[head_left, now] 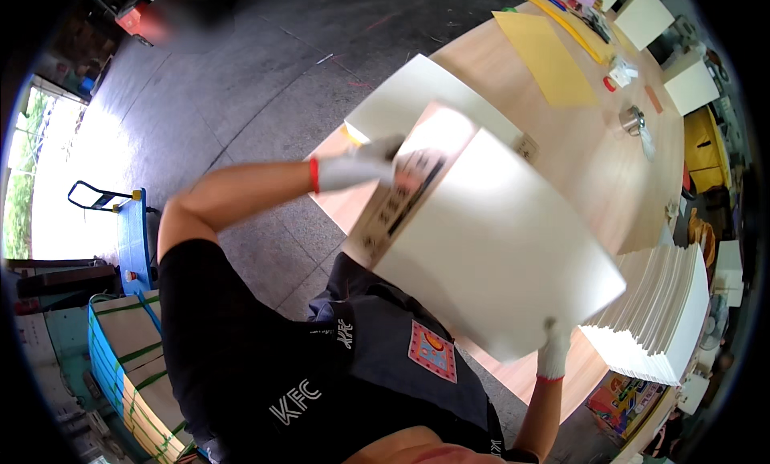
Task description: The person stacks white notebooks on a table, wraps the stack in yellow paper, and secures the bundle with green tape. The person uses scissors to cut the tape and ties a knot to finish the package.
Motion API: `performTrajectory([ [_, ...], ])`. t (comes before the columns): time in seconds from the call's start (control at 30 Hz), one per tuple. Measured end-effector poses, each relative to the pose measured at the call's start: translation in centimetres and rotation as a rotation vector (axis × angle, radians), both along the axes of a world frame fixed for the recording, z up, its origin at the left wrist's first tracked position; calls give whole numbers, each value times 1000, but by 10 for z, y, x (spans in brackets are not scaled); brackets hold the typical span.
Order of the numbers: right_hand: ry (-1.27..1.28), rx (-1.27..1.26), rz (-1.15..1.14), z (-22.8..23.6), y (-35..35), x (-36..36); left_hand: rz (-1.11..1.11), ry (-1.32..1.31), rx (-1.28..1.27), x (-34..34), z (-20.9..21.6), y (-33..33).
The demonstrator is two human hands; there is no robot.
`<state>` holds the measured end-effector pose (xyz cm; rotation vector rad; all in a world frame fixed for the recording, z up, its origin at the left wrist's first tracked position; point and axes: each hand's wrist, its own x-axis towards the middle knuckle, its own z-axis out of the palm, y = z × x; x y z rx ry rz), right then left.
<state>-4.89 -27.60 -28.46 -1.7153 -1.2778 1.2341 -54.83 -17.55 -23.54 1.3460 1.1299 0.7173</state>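
Note:
A large white cardboard panel (pixel 497 247) is tilted in front of me, above the table's near edge. A tan printed strip (pixel 393 211) with dark characters runs along its left side. My left hand (pixel 361 169), in a white glove with a red cuff, is closed at that strip's edge; its fingers are blurred and partly hidden. At the lower right corner my right hand (pixel 553 353), gloved likewise, pinches the panel, with some fingers out of sight behind it. Beneath, a similar white panel (pixel 417 91) lies on the pale wooden table (pixel 473 51).
A fanned stack of white panels (pixel 662 303) stands at the table's right. Farther back are a yellow sheet (pixel 549 59), a metal cup (pixel 632 121) and a red tape roll (pixel 609 84). A blue trolley (pixel 135 239) and strapped cardboard bundle (pixel 132 368) stand on the left floor.

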Motion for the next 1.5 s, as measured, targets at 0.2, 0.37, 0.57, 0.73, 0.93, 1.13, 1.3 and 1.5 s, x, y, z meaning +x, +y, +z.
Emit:
performTrajectory([
  [0.2, 425, -144, -31, 61, 131, -148, -15, 29, -300, -58, 69, 119],
  [0.37, 517, -131, -42, 52, 180, -195, -2, -92, -300, -94, 22, 193],
  [0.57, 506, -228, -10, 8, 205, -183, 34, -109, -344, -109, -38, 215],
  [0.73, 503, -327, -66, -16, 201, -173, 5, -210, -473, -123, -46, 207],
  [0.93, 459, -306, -30, -23, 207, -165, 52, -323, -340, -131, -59, 191],
  [1.13, 496, -279, -20, -24, 205, -168, 126, -229, -380, -126, -51, 192],
  [1.3, 466, -230, -21, -26, 201, -169, 114, -193, -452, -131, -60, 196],
  [1.5, 360, -236, -18, -9, 195, -175, 215, -189, -399, -122, -61, 198],
])
